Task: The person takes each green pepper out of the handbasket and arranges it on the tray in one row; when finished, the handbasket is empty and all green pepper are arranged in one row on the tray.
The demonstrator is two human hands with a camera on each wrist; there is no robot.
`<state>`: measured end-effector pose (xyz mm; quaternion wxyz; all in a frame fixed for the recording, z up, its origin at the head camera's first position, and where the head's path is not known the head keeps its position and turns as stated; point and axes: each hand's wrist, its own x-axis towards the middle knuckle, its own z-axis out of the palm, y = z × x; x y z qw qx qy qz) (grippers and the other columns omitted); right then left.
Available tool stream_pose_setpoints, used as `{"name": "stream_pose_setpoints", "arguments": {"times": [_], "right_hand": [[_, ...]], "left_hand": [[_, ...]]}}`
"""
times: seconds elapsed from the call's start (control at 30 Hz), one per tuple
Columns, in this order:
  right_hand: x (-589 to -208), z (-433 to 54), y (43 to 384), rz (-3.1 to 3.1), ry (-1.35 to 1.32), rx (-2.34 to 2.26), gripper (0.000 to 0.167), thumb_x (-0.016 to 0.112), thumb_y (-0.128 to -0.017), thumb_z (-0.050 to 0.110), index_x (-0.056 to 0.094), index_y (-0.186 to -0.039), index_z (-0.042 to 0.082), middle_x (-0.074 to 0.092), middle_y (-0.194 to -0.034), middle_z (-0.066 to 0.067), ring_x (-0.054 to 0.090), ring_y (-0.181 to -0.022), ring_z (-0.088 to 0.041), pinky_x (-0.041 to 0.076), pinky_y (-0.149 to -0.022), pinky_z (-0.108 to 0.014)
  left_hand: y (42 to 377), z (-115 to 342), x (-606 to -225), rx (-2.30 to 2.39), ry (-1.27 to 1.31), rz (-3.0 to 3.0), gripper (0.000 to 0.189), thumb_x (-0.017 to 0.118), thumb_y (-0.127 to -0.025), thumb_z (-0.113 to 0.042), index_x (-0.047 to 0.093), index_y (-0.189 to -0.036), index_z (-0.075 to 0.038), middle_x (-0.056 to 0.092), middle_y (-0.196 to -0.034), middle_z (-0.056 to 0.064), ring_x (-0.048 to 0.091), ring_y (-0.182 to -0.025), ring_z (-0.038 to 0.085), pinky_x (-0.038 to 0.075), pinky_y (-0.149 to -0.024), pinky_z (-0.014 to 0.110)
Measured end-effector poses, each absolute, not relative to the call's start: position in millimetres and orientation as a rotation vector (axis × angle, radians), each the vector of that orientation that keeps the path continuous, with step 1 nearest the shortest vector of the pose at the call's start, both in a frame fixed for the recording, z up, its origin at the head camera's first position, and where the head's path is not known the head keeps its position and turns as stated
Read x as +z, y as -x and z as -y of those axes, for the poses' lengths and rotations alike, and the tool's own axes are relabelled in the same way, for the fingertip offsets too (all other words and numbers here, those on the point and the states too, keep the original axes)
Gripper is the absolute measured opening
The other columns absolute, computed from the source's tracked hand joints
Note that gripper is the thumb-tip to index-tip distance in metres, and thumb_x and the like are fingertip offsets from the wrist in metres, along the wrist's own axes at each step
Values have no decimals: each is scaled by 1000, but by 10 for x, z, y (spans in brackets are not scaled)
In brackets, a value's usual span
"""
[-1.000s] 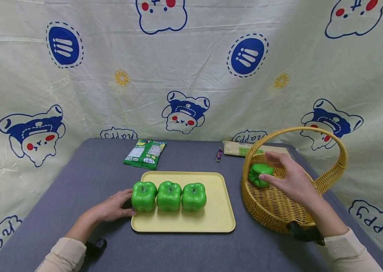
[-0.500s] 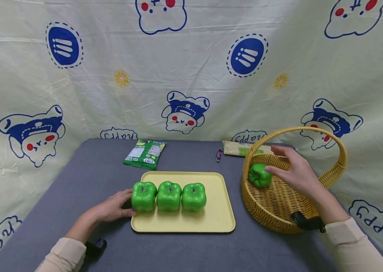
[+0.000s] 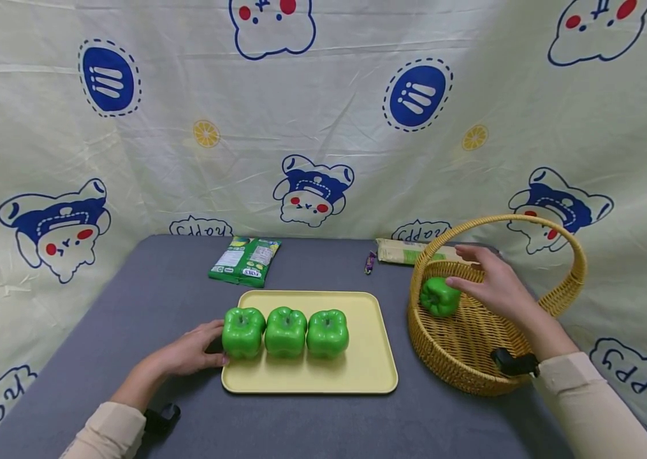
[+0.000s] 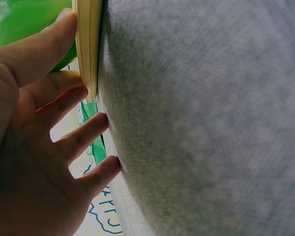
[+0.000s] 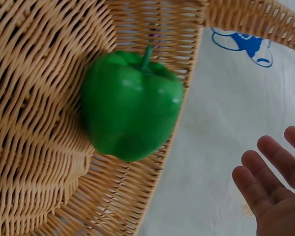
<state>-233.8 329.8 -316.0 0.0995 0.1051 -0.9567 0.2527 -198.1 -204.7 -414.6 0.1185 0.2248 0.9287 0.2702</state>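
Observation:
Three green bell peppers stand side by side on a pale yellow tray. At the tray's left edge is my left hand. In the left wrist view its thumb tip meets the tray rim, while the other fingers spread along the edge and down to the tablecloth. Another green bell pepper lies in the wicker basket, against its left wall, stem up in the right wrist view. Over the basket, under its handle, my right hand has its fingers spread and holds nothing.
At the back left lies a green snack packet. A small purple wrapped candy and a beige packet lie at the back, the latter partly behind the basket. The basket's tall handle arches over its opening. A printed curtain hangs behind the table.
My right hand has let go of the bell pepper in the basket and drawn back slightly up and right. The pepper now sits more upright. My left hand has stayed put.

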Motion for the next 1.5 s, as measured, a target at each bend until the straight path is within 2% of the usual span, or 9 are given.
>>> {"name": "stream_pose_setpoints", "arguments": {"times": [0.13,0.27,0.47,1.37,1.5], "right_hand": [[-3231,-3349,2418,2887,-340,741,79,65,-85,47,32,-144,6,37,-144,-24,37,-128,-48,34,-99,-64],[-3301,-3385,2494,2951,-369,738,78,66,-86,41,32,-144,2,34,-145,-25,34,-130,-48,31,-101,-64],[-3389,-3422,2590,3028,-425,680,77,68,-86,33,31,-143,-3,37,-143,-29,36,-129,-48,32,-102,-63],[-3582,-3447,2761,3101,-558,539,71,73,-82,32,43,-137,-3,46,-136,-28,45,-122,-47,39,-96,-61],[-3588,-3440,2781,3104,-576,527,71,73,-81,32,44,-136,-2,48,-135,-26,48,-120,-43,41,-93,-58]], "left_hand": [[1983,2051,-4150,791,-666,-2728,68,71,-83,-29,45,-135,6,38,-143,28,34,-131,49,30,-103,64],[1983,2050,-4151,796,-675,-2733,68,71,-83,-29,45,-135,6,39,-143,28,35,-131,49,31,-103,64],[1982,2046,-4150,798,-674,-2732,67,71,-83,-29,46,-134,6,40,-142,27,36,-130,48,31,-102,64],[1980,2035,-4152,809,-630,-2700,68,71,-83,-30,45,-136,4,39,-144,26,33,-133,48,29,-104,64],[1981,2042,-4157,813,-635,-2701,68,71,-83,-30,45,-136,4,38,-144,27,33,-133,48,29,-104,65]]}}
